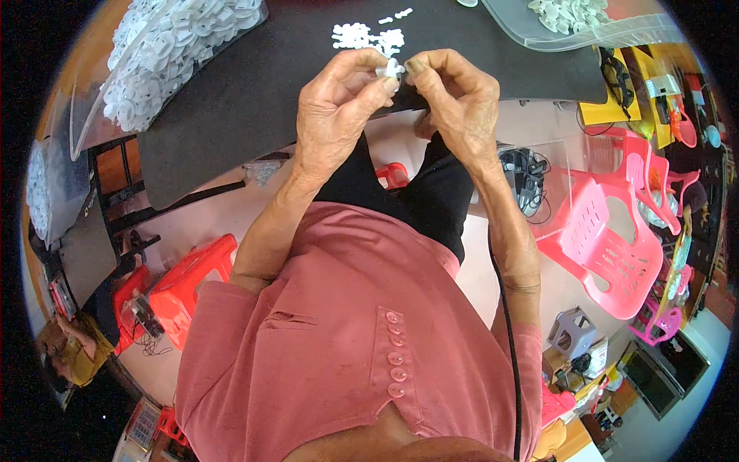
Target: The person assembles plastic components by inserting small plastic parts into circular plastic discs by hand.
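Over the dark table's (246,100) front edge, my two hands meet at the fingertips. My left hand (336,108) is closed, pinching a small white plastic piece (392,68) between thumb and forefinger. Thumb and forefinger of my right hand (459,104) are also pressed together, right beside that piece; whatever they may hold is hidden. Just beyond my fingers lies a small heap of white plastic pieces (354,35), knobbly and short. A few loose white pieces (402,13) lie farther off.
At the left, a clear container (88,127) is heaped with flat white plastic parts (165,58). A translucent tub (570,40) at the far right holds more white parts (566,14). Pink plastic chairs (608,239) stand at my right, red stools (188,285) at my left. A black cable (508,339) hangs along my right arm.
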`<act>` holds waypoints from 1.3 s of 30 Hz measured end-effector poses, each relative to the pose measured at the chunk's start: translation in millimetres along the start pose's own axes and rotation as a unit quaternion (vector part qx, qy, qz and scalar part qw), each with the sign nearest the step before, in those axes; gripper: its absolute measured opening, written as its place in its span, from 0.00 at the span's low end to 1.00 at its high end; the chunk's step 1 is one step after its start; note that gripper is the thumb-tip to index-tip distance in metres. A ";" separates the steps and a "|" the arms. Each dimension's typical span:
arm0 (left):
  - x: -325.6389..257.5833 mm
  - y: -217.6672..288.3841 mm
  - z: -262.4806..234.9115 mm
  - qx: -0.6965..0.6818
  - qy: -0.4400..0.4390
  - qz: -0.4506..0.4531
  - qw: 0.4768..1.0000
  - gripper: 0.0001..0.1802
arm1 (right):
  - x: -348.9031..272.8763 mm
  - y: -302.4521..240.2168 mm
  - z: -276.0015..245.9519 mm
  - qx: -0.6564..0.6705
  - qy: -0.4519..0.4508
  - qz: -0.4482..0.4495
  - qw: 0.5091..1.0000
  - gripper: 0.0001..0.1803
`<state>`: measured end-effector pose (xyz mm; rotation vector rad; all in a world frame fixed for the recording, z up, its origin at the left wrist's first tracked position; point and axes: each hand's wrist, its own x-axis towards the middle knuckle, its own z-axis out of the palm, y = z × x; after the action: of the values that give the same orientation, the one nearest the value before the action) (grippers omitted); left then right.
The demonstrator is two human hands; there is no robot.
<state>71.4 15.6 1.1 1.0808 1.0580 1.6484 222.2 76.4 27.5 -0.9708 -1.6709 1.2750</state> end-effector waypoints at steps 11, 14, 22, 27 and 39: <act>0.8 -0.9 -0.5 -0.005 -0.002 -0.001 1.000 0.15 | 2.1 7.9 7.2 -0.039 0.013 -0.055 0.998 0.06; 0.7 -1.4 -1.6 0.007 -0.009 -0.001 1.000 0.15 | 0.2 6.4 9.4 -0.030 0.019 -0.055 0.998 0.06; 2.0 -4.0 -1.5 0.008 -0.007 0.013 1.000 0.14 | 2.0 8.1 11.3 -0.047 0.025 -0.071 0.996 0.05; 0.3 -1.7 -3.6 0.033 -0.012 0.007 0.999 0.13 | 4.5 2.3 4.0 -0.020 -0.016 -0.033 0.999 0.07; 1.2 -2.6 -1.5 0.009 -0.007 0.010 1.000 0.14 | 4.1 6.3 3.4 -0.005 -0.015 -0.031 0.999 0.06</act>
<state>70.3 17.2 -1.5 1.1156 1.0593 1.6475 218.1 80.2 21.4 -0.9030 -1.7184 1.2462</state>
